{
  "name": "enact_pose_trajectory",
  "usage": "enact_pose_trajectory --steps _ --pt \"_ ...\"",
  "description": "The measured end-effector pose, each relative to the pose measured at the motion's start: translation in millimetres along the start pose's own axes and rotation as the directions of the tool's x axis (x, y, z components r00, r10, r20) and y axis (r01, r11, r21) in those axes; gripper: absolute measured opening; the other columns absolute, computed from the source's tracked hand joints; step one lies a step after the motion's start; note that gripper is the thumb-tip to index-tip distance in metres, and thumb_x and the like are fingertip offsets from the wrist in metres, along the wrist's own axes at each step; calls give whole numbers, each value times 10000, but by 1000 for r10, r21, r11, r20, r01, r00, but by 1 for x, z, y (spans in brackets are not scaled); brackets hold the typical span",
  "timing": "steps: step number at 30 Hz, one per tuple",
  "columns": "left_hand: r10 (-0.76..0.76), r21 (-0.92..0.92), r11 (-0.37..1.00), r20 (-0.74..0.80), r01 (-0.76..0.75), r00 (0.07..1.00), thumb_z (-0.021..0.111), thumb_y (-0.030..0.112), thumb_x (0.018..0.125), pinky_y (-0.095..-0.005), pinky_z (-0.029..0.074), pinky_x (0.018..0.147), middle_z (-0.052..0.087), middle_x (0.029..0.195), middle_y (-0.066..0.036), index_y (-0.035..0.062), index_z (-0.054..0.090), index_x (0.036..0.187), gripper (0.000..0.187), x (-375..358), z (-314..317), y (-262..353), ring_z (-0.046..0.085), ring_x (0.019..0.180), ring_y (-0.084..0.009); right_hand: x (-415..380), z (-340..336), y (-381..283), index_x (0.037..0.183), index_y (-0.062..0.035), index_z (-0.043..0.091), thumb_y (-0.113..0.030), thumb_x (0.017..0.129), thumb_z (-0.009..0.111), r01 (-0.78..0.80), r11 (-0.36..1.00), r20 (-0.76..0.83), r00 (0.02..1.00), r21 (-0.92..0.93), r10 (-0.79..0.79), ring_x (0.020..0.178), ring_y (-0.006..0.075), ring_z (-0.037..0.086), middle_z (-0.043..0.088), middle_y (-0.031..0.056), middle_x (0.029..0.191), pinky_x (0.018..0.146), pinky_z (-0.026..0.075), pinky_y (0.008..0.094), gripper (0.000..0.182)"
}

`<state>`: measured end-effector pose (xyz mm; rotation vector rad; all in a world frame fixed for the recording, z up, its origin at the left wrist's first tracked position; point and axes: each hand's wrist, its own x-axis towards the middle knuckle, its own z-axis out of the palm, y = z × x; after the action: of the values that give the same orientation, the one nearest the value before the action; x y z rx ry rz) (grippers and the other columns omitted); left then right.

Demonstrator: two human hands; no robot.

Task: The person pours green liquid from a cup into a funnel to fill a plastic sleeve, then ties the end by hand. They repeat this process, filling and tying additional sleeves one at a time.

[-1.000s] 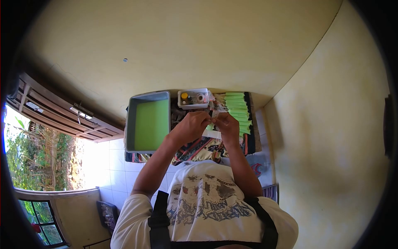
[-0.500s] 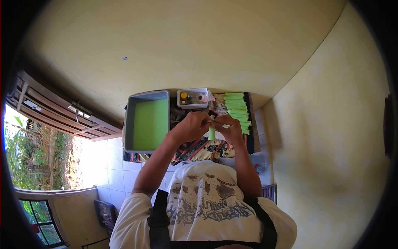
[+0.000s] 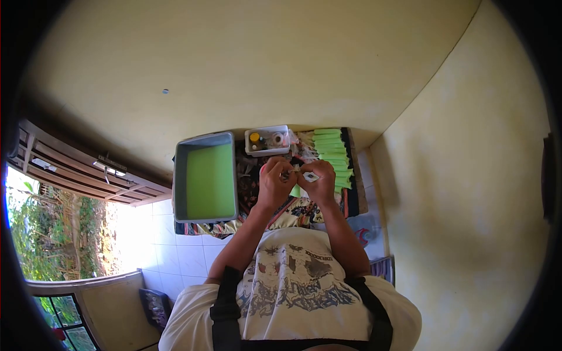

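Observation:
Close together over the patterned cloth, my left hand [image 3: 276,182] and my right hand [image 3: 319,182] both have their fingers pinched. Between the fingertips is the pale, twisted top of a narrow plastic bag of green liquid [image 3: 295,192]. Its green body hangs below and is mostly hidden by my hands. Beyond my right hand lies a row of similar filled green bags [image 3: 331,153], side by side with their pale ends toward the left. A deep grey tub [image 3: 235,175] stands left of my left hand, holding green liquid [image 3: 209,181].
A white box [image 3: 267,153] with a yellow-capped bottle [image 3: 254,137] and a tape-like roll [image 3: 277,139] sits at the back against the wall. Clear plastic bags [image 3: 304,146] lie beside it. Patterned cloth [image 3: 287,219] covers the table. An open door [image 3: 99,167] is at left.
My left hand has turned more upright, and its fingertips have shifted slightly left, pulling at the bag's top. The green bag shows less beneath my hands. The view has shifted slightly.

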<state>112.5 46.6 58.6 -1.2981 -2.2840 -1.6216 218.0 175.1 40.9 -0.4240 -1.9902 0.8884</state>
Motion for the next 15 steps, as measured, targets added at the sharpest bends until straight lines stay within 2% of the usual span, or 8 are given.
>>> enact_pose_trajectory --steps 2,4,7,11,15 --pt "-115 -88 990 -15 113 993 793 52 909 -333 620 697 787 980 -131 -2 755 1039 146 -4 5 8 759 787 -205 0 0 1 773 -115 774 -96 714 885 -5 1000 3 1000 21 5 719 241 677 719 14 723 775 501 416 127" --pt "-120 -98 988 -8 118 993 789 38 921 -334 629 718 794 1004 -128 9 774 1053 136 -2 6 5 770 807 -211 4 2 3 787 -100 779 -91 720 884 2 999 5 1000 33 -2 716 246 679 723 28 732 766 506 416 125" --pt "-79 -116 990 44 84 996 792 29 928 -330 634 747 804 1024 -127 24 803 1077 150 7 4 -2 785 834 -217 2 4 7 814 -85 797 -82 723 885 -149 982 -20 988 116 152 731 255 689 730 42 741 791 518 427 127" --pt "-7 -92 996 101 16 995 812 31 912 -343 611 712 805 991 -149 11 811 1058 146 21 -4 2 780 792 -248 3 1 15 835 -79 814 -81 732 889 -116 988 27 993 99 113 779 263 697 754 43 785 822 526 430 128" --pt "-84 -106 989 205 108 975 821 45 908 -346 629 769 817 1013 -150 18 807 1097 191 24 -6 -13 804 851 -238 12 -4 18 838 -73 814 -90 751 879 -64 997 87 994 39 60 867 255 683 778 47 845 832 525 419 110"
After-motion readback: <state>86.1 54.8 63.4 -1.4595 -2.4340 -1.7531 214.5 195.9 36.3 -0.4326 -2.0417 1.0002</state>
